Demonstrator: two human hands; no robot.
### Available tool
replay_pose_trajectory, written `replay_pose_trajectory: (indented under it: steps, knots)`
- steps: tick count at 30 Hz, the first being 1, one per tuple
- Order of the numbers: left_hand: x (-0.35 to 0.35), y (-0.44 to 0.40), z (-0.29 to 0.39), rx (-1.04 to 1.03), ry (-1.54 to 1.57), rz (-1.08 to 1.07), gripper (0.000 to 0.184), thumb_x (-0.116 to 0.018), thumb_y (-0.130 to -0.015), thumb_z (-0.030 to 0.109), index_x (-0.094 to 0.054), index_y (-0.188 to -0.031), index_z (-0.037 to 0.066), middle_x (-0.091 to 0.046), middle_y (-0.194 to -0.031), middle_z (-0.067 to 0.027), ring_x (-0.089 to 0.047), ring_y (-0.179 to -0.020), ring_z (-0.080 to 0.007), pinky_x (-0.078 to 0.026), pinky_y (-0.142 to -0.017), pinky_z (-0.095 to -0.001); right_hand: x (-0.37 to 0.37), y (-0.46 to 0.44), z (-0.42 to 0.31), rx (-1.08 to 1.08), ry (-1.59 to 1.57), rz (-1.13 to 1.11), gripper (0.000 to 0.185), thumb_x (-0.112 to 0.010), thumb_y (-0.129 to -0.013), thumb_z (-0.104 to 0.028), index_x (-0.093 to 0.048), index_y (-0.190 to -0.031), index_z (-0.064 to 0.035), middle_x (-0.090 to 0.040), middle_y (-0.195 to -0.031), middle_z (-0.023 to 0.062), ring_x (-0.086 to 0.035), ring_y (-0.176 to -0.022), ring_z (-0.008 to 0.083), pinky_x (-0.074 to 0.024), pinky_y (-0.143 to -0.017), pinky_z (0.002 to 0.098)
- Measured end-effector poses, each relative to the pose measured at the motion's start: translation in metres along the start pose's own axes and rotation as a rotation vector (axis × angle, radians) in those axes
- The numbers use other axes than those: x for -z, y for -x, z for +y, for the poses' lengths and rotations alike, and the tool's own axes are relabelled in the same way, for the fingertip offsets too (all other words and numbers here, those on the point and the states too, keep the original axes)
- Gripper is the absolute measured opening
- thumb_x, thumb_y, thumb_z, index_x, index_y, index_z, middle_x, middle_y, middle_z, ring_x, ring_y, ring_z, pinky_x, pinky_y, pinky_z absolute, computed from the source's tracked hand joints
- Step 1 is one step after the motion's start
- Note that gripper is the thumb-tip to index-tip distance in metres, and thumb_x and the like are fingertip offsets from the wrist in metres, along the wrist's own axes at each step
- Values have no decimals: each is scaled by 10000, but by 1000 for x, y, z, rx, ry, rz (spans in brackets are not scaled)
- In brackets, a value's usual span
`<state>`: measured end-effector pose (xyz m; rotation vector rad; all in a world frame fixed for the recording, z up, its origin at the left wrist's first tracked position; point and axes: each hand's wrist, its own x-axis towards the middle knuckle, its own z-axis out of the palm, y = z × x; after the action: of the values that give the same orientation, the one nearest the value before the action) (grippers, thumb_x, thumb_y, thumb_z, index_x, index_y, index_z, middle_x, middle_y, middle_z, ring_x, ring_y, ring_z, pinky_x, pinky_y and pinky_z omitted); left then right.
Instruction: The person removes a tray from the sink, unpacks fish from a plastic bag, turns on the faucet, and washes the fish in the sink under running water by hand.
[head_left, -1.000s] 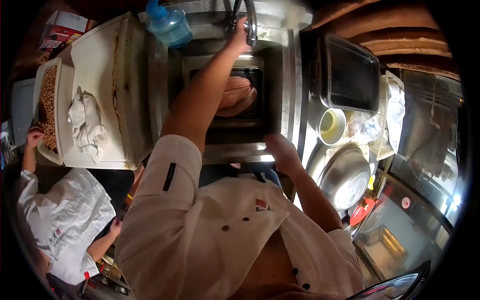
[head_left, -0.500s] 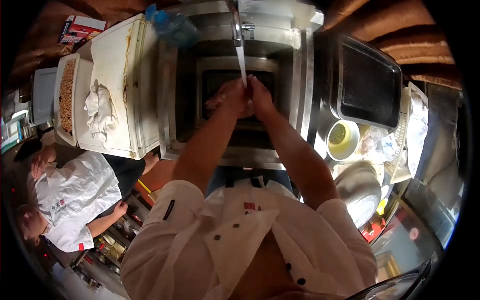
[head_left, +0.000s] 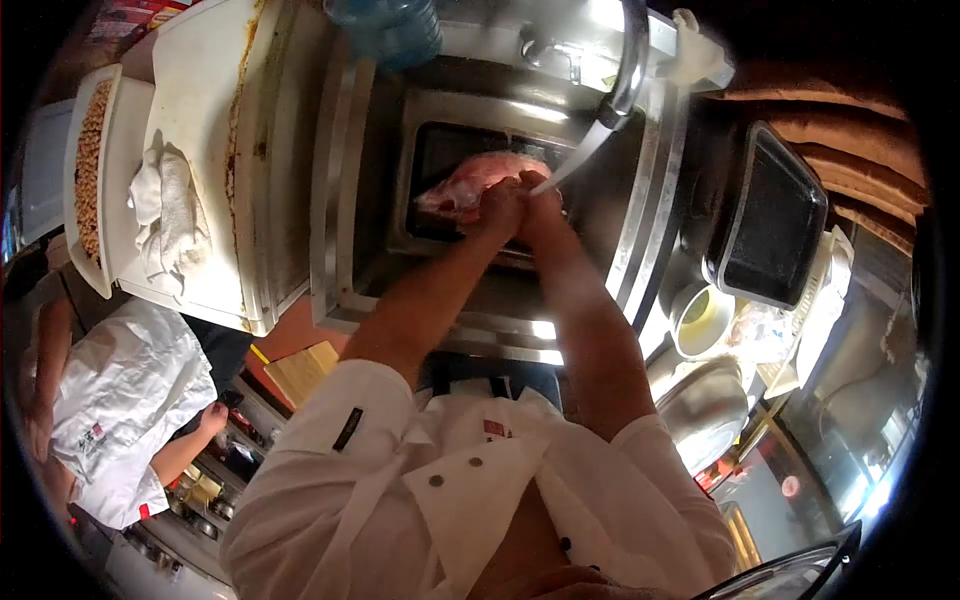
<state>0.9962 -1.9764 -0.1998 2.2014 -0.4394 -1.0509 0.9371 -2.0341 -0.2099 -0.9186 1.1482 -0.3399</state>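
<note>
The left hand (head_left: 502,208) and right hand (head_left: 541,202) bunch together; I can't tell how open each grip is or what it holds; long meat (head_left: 476,182) lies sideways, ahead and left, left hand nearer

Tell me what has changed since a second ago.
The left hand let go of the tap and moved nearer the body, to the meat; the right hand moved forward from the sink's near edge to join it. Water, not seen running then, now pours from the tap to the hands. Unchanged: meat in the sink, white cloth left of it.
</note>
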Motion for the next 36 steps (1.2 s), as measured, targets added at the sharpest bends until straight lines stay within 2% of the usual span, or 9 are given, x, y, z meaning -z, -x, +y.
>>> replay_pose_trajectory:
  steps: [3, 6, 9, 11, 16, 19, 26, 29, 36]
  knots:
    - [24, -9, -12, -135, 75, -211, 474, -486, -932, 469, -644, -1092, 52, -662, -1044, -121, -607, -970, -303, -475, -883, -378, 38, -83, 117, -508, -814, -121, 238, -574, -911, -243, -601, -997, -23, -654, -956, 118, -629, -852, 278, -514, -740, 448]
    - [53, -36, -35, -877, -449, -42, 455, -478, -952, 385, -591, -1226, 40, -617, -1208, -184, -593, -1072, -313, -441, -980, -391, 16, -55, 65, -400, -213, 2, 265, -571, -910, -251, -612, -1003, -6, -660, -964, 142, -635, -871, 301, -513, -776, 440]
    - [27, -101, -86, -141, 219, -127, 553, -571, -897, 428, -550, -1272, 22, -570, -1282, -213, -564, -1144, -336, -415, -1024, -421, 1, -47, 39, -243, 288, -11, 293, -567, -909, -259, -623, -1008, 12, -666, -971, 165, -640, -891, 324, -512, -811, 431]
    - [27, -125, -88, -193, -269, -183, 605, -650, -862, 450, -561, -1196, -46, -621, -1137, -186, -602, -1009, -291, -511, -858, -409, -6, -43, 27, -134, 512, -19, 311, -565, -909, -264, -630, -1011, 23, -671, -976, 181, -644, -904, 340, -512, -835, 425]
    - [-2, -133, -92, -111, -11, -230, 477, -614, -881, 455, -633, -972, -13, -650, -931, -149, -605, -820, -279, -491, -760, -435, 11, -66, 55, 474, 940, 59, 353, -564, -886, -246, -622, -1120, 12, -631, -1142, 237, -587, -1082, 385, -466, -949, 442]
    - [0, -114, -61, -567, -241, -277, 332, -602, -895, 363, -665, -828, 44, -661, -858, -150, -620, -796, -290, -495, -721, -440, -3, -27, 10, 296, 1267, 140, 416, -557, -879, -227, -566, -1223, 6, -540, -1298, 239, -513, -1194, 388, -427, -997, 464]
    - [7, -79, -45, -790, -483, -262, 254, -506, -906, 215, -654, -1075, 95, -643, -976, -127, -604, -1006, -309, -509, -849, -404, 33, -26, 14, 919, 1551, 138, 323, -444, -973, -249, -541, -1219, -63, -556, -1220, 190, -525, -1144, 371, -446, -948, 503]
    - [12, -75, -55, -752, -318, -255, 278, -519, -888, 219, -625, -1109, 87, -621, -1070, -131, -581, -1052, -323, -490, -895, -429, 33, -36, 0, 372, 1675, -234, 309, -477, -969, -327, -613, -1063, -66, -623, -1065, 216, -623, -947, 351, -510, -786, 483]
    - [53, -103, -102, -564, -637, -13, 312, -606, -818, 225, -615, -1099, 89, -601, -1158, -134, -558, -1112, -328, -446, -952, -473, 25, -30, 0, 271, 1525, -61, 341, -607, -868, -362, -659, -943, -33, -676, -916, 203, -659, -853, 363, -525, -735, 480]
